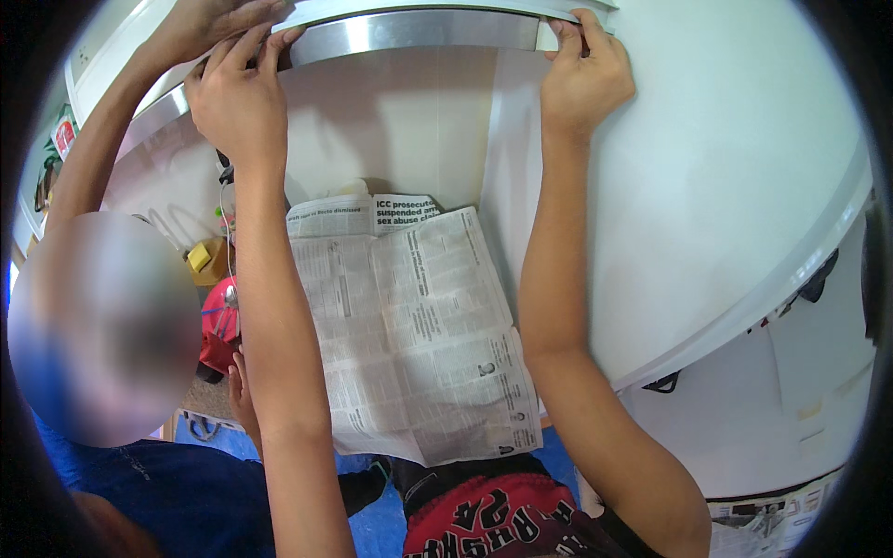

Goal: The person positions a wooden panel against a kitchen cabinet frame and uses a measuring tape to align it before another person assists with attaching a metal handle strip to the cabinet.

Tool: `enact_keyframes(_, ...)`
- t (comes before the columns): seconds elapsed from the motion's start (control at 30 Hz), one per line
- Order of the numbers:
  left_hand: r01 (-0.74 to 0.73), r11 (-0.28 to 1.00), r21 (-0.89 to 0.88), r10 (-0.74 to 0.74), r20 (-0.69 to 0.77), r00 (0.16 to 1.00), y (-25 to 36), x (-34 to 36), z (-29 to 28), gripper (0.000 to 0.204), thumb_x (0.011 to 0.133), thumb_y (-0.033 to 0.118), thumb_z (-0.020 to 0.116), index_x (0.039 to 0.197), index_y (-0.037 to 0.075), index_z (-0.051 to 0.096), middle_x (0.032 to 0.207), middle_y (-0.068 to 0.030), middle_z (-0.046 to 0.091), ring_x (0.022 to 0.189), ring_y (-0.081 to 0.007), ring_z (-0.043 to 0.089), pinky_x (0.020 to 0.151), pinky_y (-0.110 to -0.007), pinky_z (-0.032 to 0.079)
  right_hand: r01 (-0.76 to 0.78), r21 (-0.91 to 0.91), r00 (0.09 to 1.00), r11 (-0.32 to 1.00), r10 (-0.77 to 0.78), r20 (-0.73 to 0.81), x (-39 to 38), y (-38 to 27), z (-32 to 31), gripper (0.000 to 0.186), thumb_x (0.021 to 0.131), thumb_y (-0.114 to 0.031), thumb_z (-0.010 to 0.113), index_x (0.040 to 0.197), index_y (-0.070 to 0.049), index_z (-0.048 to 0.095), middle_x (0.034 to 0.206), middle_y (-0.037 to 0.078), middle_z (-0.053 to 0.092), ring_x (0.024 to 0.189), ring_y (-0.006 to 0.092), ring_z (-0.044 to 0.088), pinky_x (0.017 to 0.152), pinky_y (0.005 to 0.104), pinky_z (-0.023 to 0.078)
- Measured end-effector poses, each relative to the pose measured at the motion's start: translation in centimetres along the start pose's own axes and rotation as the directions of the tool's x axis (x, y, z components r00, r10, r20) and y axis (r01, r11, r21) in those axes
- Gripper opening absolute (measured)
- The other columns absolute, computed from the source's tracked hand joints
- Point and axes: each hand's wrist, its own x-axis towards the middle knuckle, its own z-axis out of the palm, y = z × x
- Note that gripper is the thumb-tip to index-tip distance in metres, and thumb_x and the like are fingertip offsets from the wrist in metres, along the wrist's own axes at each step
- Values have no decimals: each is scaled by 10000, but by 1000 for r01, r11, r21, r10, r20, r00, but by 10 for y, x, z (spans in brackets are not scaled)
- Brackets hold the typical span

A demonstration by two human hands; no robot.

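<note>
A long shiny metal strip (409,33) runs across the top of the view, against the lower side of a white panel edge (419,7). My left hand (240,102) reaches up with its fingers curled over the strip at its left part. Farther right, my right hand (586,82) pinches the strip's right end, where a short pale piece (547,37) shows. Both my arms are raised. Right above my left hand, a co-worker's hand (209,23) also rests along the strip. The tips of my fingers are partly hidden behind the edge.
Newspaper sheets (419,325) cover the surface below, between my arms. A large white panel (716,186) fills the right side. At left stands a person in a blue shirt (177,493), near a yellow block (199,257) and a red item (219,352). More newspaper (781,521) lies at lower right.
</note>
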Motion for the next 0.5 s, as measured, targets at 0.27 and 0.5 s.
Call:
enact_keyframes(0.27,56,998,-23,-56,-15,998,2,-2,3,202,874,335,803,1010,192,847,1008,10,792,944,-283,690,872,-381,525,-77,61,997,995,75,29,-3,1,0,206,864,18,720,1030,-69,805,763,76,713,648,191,688,589,325,558)
enact_keyframes(0.5,152,984,-95,-157,-46,987,22,-2,-9,210,875,350,810,1018,201,848,1016,7,792,887,-265,690,813,-367,539,-92,75,995,993,89,44,-3,-3,-2,197,877,16,715,1035,-61,804,785,79,707,620,172,687,544,305,588)
